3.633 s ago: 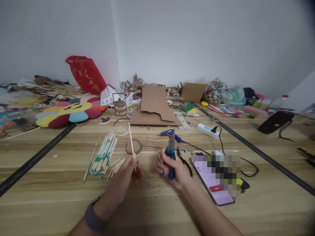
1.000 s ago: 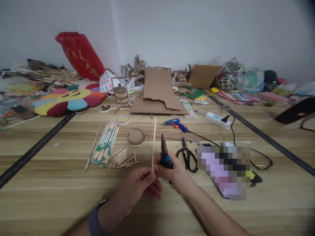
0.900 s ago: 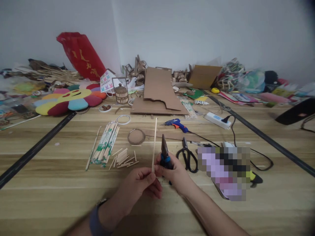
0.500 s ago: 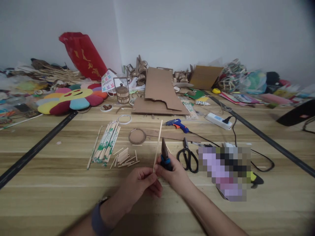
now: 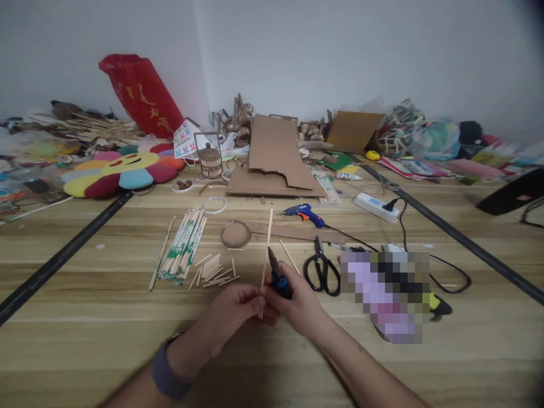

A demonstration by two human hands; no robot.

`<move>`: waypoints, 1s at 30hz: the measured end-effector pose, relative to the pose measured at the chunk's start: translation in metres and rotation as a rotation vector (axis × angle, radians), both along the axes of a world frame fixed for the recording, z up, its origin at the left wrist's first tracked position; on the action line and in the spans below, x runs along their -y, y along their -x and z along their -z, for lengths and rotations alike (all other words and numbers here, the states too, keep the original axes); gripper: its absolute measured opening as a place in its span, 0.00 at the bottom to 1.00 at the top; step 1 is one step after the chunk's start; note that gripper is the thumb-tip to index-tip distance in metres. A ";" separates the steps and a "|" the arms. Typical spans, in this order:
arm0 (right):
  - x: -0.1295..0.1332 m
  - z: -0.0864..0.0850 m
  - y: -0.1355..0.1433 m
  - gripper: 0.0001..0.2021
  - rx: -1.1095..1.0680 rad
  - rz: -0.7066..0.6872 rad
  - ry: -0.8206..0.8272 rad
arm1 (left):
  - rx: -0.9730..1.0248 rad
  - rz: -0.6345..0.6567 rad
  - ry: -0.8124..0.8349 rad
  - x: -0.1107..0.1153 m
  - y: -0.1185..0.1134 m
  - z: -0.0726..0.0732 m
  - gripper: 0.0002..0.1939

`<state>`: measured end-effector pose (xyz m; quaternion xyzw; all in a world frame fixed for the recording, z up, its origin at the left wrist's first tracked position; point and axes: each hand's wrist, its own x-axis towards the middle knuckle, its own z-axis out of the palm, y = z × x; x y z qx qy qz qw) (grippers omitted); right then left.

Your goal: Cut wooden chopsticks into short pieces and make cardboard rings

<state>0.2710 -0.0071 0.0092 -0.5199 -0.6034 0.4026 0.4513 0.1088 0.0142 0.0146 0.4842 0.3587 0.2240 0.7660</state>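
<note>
Lilac shows through the coarse pixel blocks covering a flat object [image 5: 378, 300] at right, its details unreadable; a black item [image 5: 510, 192] runs off the right edge. A white dish [image 5: 182, 186] holds rounded brown pieces, and clear packets [image 5: 183, 243] enclose pale sticks. Above the desk [image 5: 63, 351], the left hand [image 5: 242, 306] pinches a wooden stick [image 5: 270, 226] near its lower end, while the right hand [image 5: 293, 300], meeting it, is closed around pliers [image 5: 279, 276] (their handles mostly hidden).
</note>
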 end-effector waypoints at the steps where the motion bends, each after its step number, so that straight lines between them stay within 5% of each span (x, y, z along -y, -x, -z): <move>1: 0.000 0.000 -0.001 0.06 0.003 -0.001 -0.004 | 0.004 0.007 0.006 0.000 0.000 0.000 0.19; 10: -0.001 0.004 0.002 0.16 0.139 0.028 -0.012 | 0.194 -0.263 0.139 -0.011 0.004 0.005 0.17; 15: 0.001 0.004 0.006 0.13 0.311 0.013 -0.138 | 0.266 -0.280 0.157 -0.007 0.001 0.009 0.15; 21: 0.003 0.005 0.006 0.14 0.321 0.020 -0.064 | 0.281 -0.246 0.133 -0.005 -0.002 0.005 0.15; 27: 0.004 -0.025 -0.005 0.10 0.270 -0.043 0.047 | 0.198 -0.264 0.116 -0.008 0.005 -0.002 0.16; 30: 0.007 -0.043 -0.022 0.10 0.106 -0.094 0.316 | 0.110 -0.242 0.110 -0.009 0.010 -0.002 0.17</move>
